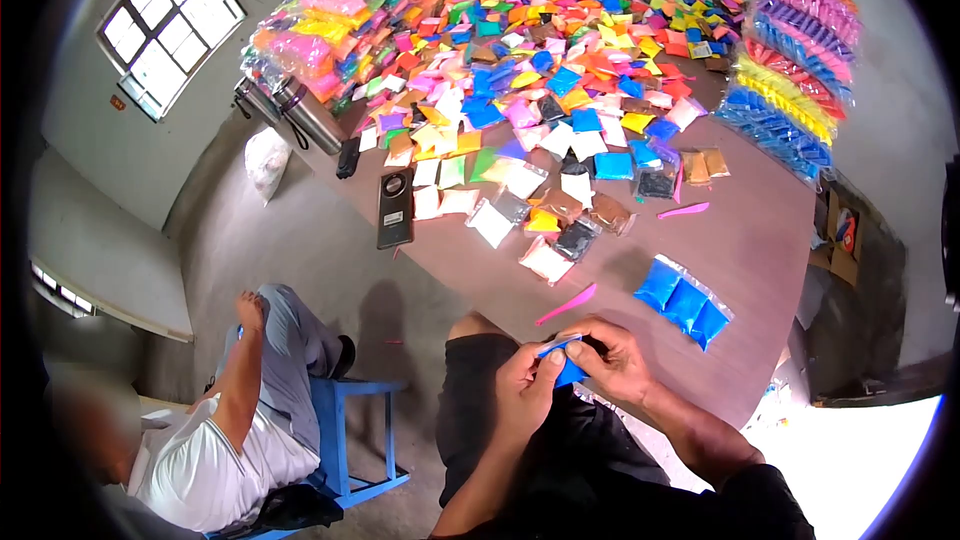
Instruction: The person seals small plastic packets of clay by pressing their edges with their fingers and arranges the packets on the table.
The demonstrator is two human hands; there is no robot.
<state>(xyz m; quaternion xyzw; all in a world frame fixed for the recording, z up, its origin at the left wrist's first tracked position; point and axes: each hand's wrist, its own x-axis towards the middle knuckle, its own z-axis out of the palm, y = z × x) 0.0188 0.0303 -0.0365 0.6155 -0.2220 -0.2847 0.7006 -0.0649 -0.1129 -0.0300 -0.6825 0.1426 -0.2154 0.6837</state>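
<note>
Between my two hands, just off the table's near edge, is a small blue packet [570,372] with a clear top strip. My left hand [527,387] pinches its left side, thumb on the front. On the other side, the fingers and thumb of my right hand [612,362] grip the top edge. A joined strip of blue packets [683,302] lies on the table to the right of my hands. Close beyond my hands rests a pink plastic knife-like tool [566,304]; a second pink tool [684,211] lies farther back.
A large heap of coloured packets [560,70] covers the back of the brown table [740,250]. Bundled packet strips [790,70] are stacked at the right. A phone [395,208] and steel flasks [308,116] stand along the left edge. Another person [240,430] sits at the left on a blue chair [345,440].
</note>
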